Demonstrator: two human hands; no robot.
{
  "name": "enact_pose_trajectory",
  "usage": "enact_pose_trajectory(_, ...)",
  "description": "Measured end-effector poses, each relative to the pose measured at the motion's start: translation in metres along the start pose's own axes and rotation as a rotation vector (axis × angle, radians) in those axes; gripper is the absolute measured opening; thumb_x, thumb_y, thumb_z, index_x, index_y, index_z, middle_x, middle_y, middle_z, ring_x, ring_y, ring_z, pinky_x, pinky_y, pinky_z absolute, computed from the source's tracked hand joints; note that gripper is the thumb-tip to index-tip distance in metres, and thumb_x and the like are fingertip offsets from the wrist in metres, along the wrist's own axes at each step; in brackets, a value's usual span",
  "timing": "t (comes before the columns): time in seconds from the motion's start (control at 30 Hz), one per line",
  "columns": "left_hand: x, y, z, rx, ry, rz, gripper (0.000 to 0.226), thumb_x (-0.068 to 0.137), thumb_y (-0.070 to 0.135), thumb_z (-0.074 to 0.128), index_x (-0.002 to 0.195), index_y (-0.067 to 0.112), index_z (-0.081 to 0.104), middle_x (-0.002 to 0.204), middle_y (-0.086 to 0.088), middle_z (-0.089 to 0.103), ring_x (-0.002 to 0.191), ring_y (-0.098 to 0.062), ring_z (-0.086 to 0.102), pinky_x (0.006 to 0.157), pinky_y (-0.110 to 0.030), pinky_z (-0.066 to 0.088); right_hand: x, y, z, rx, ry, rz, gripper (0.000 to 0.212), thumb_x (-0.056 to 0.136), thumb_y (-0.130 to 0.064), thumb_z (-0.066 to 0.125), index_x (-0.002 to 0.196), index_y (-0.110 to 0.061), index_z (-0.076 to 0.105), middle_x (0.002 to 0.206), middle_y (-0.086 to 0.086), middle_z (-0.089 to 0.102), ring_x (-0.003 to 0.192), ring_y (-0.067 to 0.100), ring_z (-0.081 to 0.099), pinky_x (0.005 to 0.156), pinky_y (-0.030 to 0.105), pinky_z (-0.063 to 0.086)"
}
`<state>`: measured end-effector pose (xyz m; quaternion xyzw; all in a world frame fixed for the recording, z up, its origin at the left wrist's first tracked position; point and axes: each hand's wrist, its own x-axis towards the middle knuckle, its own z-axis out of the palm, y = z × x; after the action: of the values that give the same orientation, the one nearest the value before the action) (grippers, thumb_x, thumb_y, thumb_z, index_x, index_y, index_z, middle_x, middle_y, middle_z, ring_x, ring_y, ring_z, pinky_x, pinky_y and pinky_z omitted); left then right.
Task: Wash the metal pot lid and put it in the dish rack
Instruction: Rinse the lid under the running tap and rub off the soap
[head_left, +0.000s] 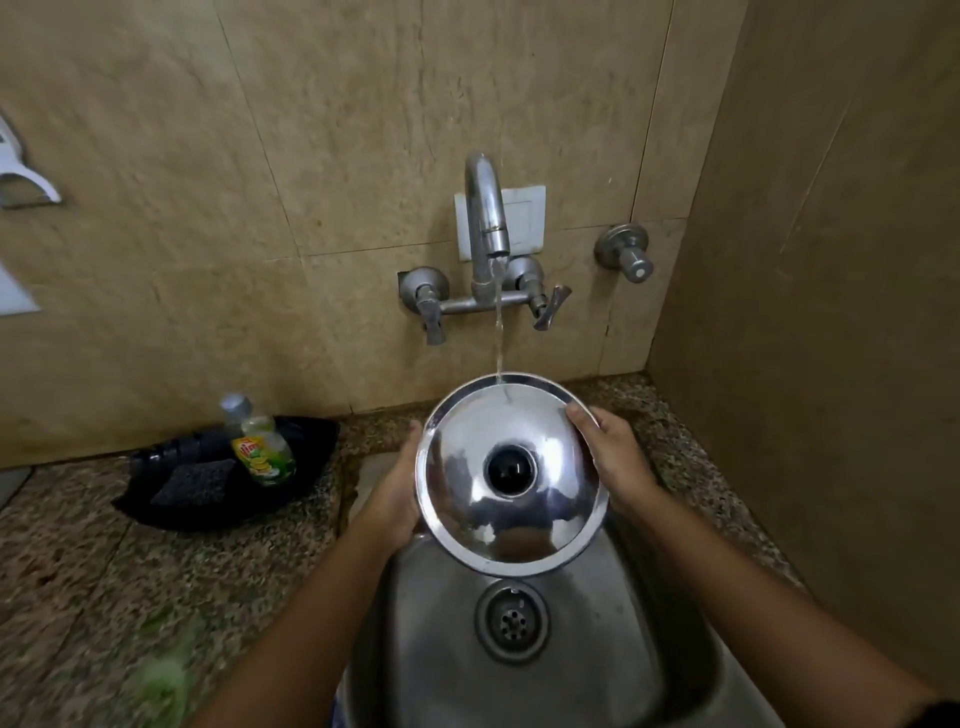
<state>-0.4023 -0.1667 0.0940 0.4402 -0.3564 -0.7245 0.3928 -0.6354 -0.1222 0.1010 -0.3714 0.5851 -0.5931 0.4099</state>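
Note:
A shiny round metal pot lid (540, 509) with a black knob in its middle is held tilted above the steel sink (431, 649). My left hand (397, 493) grips its left rim from behind. My right hand (615, 457) grips its right rim, thumb on the top face. A thin stream of water runs from the tap spout (488, 208) and lands on the lid's far edge. No dish rack is in view.
A black tray (306, 447) on the granite counter at the left holds a dish soap bottle (262, 447) and a dark scrub sponge (195, 483). Two tap handles and a separate valve (626, 254) sit on the tiled wall. A side wall stands close at the right.

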Motion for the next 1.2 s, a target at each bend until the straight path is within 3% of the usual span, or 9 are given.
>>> enact_pose_trajectory(0.1, 0.002, 0.003, 0.01, 0.134, 0.181, 0.154, 0.037, 0.092, 0.042, 0.054, 0.097, 0.009, 0.07, 0.08, -0.006, 0.072, 0.074, -0.022, 0.066, 0.066, -0.031, 0.056, 0.003, 0.008, 0.004, -0.096, 0.082, -0.034, 0.028, 0.095, -0.028, 0.055, 0.091, -0.004, 0.069, 0.08, 0.006, 0.067, 0.073, 0.017, 0.06, 0.059, 0.018, 0.047)
enact_pose_trajectory(0.2, 0.004, 0.004, 0.015, 0.167, 0.252, 0.273, 0.032, 0.092, 0.035, 0.056, 0.077, 0.011, 0.07, 0.07, -0.004, 0.071, 0.07, -0.022, 0.064, 0.069, -0.031, 0.053, 0.014, 0.012, 0.01, -0.287, 0.134, -0.099, 0.03, 0.095, -0.034, 0.053, 0.074, -0.016, 0.063, 0.07, -0.002, 0.061, 0.072, 0.019, 0.056, 0.064, 0.032, 0.045)
enact_pose_trajectory(0.3, 0.001, 0.01, 0.026, 0.294, 0.264, 0.36, 0.036, 0.094, 0.033, 0.055, 0.074, 0.005, 0.067, 0.064, -0.006, 0.064, 0.055, -0.015, 0.057, 0.051, -0.018, 0.047, 0.029, -0.003, 0.026, -0.723, 0.112, -0.329, 0.028, 0.097, -0.036, 0.046, 0.095, -0.015, 0.064, 0.091, 0.002, 0.066, 0.086, 0.022, 0.06, 0.075, 0.039, 0.048)
enact_pose_trajectory(0.5, 0.007, 0.017, 0.037, 0.393, 0.162, 0.437, 0.039, 0.092, 0.036, 0.057, 0.073, 0.003, 0.065, 0.065, -0.013, 0.058, 0.061, -0.018, 0.051, 0.063, -0.031, 0.041, 0.041, -0.043, 0.067, -1.108, -0.553, -0.91, 0.032, 0.098, -0.035, 0.04, 0.11, -0.016, 0.063, 0.104, 0.003, 0.063, 0.099, 0.018, 0.054, 0.087, 0.036, 0.038)
enact_pose_trajectory(0.67, 0.001, 0.021, 0.023, 0.2, 0.188, 0.374, 0.037, 0.093, 0.037, 0.055, 0.076, 0.006, 0.068, 0.07, -0.011, 0.065, 0.062, -0.019, 0.06, 0.062, -0.026, 0.049, 0.057, -0.028, 0.028, -0.699, -0.207, -0.493, 0.025, 0.096, -0.042, 0.048, 0.099, -0.026, 0.067, 0.091, -0.007, 0.067, 0.086, 0.013, 0.062, 0.081, 0.044, 0.051)
enact_pose_trajectory(0.77, 0.0, 0.034, 0.021, 0.334, 0.017, 0.21, 0.035, 0.092, 0.039, 0.055, 0.092, 0.008, 0.072, 0.083, -0.01, 0.072, 0.075, -0.024, 0.068, 0.069, -0.03, 0.055, 0.052, -0.019, 0.031, -0.6, -0.208, -0.345, 0.026, 0.093, -0.045, 0.05, 0.099, -0.026, 0.068, 0.091, -0.007, 0.069, 0.087, 0.012, 0.064, 0.083, 0.046, 0.052)
enact_pose_trajectory(0.93, 0.008, 0.046, 0.019, 0.528, -0.061, 0.28, 0.034, 0.085, 0.029, 0.067, 0.09, -0.004, 0.069, 0.081, -0.021, 0.064, 0.074, -0.029, 0.058, 0.071, -0.04, 0.046, 0.045, -0.036, 0.063, -0.589, -0.457, -0.331, 0.021, 0.085, -0.042, 0.064, 0.096, -0.025, 0.07, 0.089, -0.001, 0.072, 0.084, 0.019, 0.068, 0.079, 0.045, 0.055)
enact_pose_trajectory(1.1, 0.001, 0.039, 0.018, 0.256, 0.136, 0.305, 0.026, 0.089, 0.03, 0.062, 0.084, 0.005, 0.068, 0.077, -0.015, 0.067, 0.068, -0.028, 0.062, 0.069, -0.036, 0.051, 0.054, -0.046, 0.043, -0.461, -0.09, -0.23, 0.031, 0.085, -0.045, 0.065, 0.087, -0.014, 0.069, 0.084, 0.008, 0.071, 0.081, 0.027, 0.067, 0.074, 0.044, 0.054)
enact_pose_trajectory(1.2, 0.005, 0.048, 0.022, 0.42, 0.053, 0.229, 0.023, 0.087, 0.026, 0.065, 0.086, 0.003, 0.069, 0.084, -0.018, 0.07, 0.076, -0.031, 0.066, 0.073, -0.038, 0.053, 0.048, -0.049, 0.047, -0.511, -0.163, -0.269, 0.022, 0.085, -0.048, 0.063, 0.092, -0.027, 0.068, 0.085, -0.007, 0.069, 0.082, 0.014, 0.065, 0.075, 0.036, 0.053)
